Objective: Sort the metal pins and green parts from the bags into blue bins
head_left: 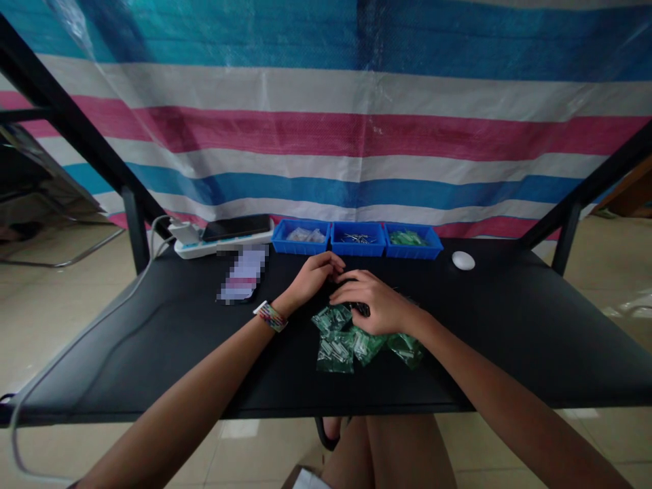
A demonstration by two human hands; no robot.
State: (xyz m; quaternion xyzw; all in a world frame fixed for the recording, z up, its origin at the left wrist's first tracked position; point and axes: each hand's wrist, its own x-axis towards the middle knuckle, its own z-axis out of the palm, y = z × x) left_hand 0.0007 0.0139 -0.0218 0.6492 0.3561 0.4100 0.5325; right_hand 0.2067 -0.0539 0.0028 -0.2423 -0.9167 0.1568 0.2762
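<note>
My left hand (316, 273) rests above the black table behind the green packets, fingers bent and close together; anything in them is too small to make out. Close by on the right, my right hand (374, 302) arches over the table with fingers stretched and the thumb apart. Its fingertips come near the left hand's. Under its palm a small dark cluster (360, 309) partly shows, its kind unclear. Several green plastic packets (335, 353) with small pale, rod-like pieces inside lie in front of and under the right hand.
Along the back stand three blue bins, holding clear bags (305, 235), thin metal pieces (357, 239) and green packets (407, 238). To the left are a power strip (224, 244) with a dark phone (237, 227), a blurred phone (244, 275) and a cable. A white oval object (463, 261) lies right.
</note>
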